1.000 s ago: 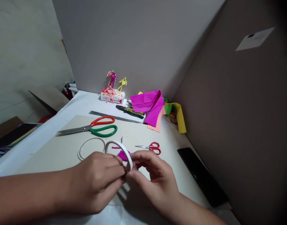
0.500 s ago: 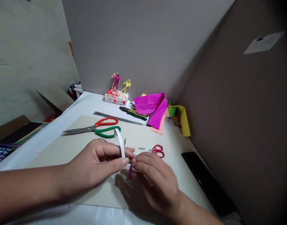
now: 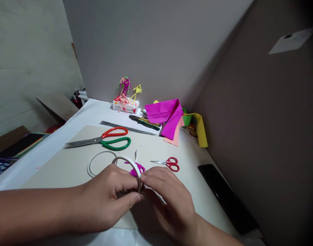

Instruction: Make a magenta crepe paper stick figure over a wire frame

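Note:
My left hand [image 3: 112,196] grips a narrow roll of white tape [image 3: 132,162], held upright between thumb and fingers. At the roll's right edge, the bent fingertips of my right hand [image 3: 171,198] are pressed together against it; my right thumb is mostly hidden. Behind the roll, a small magenta paper figure [image 3: 140,167] lies on the board, partly covered by the roll and my hands. A thin pale strip [image 3: 136,155] sticks up beside it. Left of the roll, a thin grey-white ring [image 3: 89,167] lies flat, partly behind my left hand.
Large scissors with red and green handles [image 3: 102,140] and small red scissors [image 3: 169,163] lie on the pale board [image 3: 56,164]. Farther back are pliers [image 3: 146,123], thin wires [image 3: 128,128], magenta crepe paper [image 3: 169,116] and small figures on a box [image 3: 125,105]. A black slab [image 3: 225,196] lies right.
My left hand has lowered and tilted the tape roll toward me. The magenta figure and the grey-white ring now show more behind it. My right fingertips stay against the roll.

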`<state>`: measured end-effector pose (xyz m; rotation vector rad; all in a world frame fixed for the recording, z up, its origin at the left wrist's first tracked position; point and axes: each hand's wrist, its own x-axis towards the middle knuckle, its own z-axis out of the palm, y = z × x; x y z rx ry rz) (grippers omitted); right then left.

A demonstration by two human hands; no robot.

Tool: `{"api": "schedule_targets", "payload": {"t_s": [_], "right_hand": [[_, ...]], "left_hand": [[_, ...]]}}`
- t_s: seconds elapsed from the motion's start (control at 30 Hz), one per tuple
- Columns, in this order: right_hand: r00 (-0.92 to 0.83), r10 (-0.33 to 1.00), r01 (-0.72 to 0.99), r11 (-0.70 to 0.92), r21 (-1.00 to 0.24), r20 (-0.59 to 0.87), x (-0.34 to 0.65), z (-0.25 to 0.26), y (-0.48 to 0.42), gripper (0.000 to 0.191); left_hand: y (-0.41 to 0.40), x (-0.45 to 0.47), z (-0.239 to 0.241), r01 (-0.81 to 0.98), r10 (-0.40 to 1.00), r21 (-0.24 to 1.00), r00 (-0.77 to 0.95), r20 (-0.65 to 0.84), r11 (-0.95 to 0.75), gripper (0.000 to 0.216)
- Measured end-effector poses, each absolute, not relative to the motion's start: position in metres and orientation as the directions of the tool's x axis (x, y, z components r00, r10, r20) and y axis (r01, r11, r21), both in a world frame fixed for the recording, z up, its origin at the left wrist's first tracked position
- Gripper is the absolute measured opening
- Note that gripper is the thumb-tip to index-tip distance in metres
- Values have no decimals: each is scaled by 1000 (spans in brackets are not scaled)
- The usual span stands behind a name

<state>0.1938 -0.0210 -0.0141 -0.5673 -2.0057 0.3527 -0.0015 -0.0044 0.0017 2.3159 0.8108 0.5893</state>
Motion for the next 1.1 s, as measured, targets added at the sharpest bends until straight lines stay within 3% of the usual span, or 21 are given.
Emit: {"api": "schedule_targets", "payload": {"t_s": [0.13, 0.23, 0.33, 0.43, 0.5, 0.67, 0.87, 1.1], "right_hand": [[-373, 583, 263, 813, -520, 722, 192, -13, -24, 28], [-310, 608, 267, 793, -547, 731, 193, -11, -25, 38], [-359, 545, 305, 836, -457, 757, 195, -10, -25, 45], [-412, 487, 350, 865, -360, 770, 198, -9, -24, 26], [-409, 489, 356, 863, -359, 770, 199, -9, -24, 18], [-410, 564, 310, 826, -472, 717, 199, -5, -27, 22], [-410, 692, 260, 714, -651, 595, 196, -7, -29, 20], [-439, 689, 215, 704, -677, 577, 193, -1, -36, 14]], "left_hand": [[-4, -1, 2, 424, 671, 654, 720, 177, -627, 24], [-4, 0, 4, 430, 679, 655, 713, 176, -621, 27], [-7, 1, 5, 423, 678, 681, 720, 148, -598, 23], [-9, 1, 6, 427, 686, 672, 708, 169, -606, 22], [-10, 1, 7, 432, 698, 660, 687, 201, -615, 25], [-11, 1, 9, 446, 718, 662, 665, 206, -603, 29], [-11, 0, 10, 432, 696, 713, 710, 109, -552, 37], [-18, 4, 17, 452, 769, 778, 636, 61, -436, 33]]}}
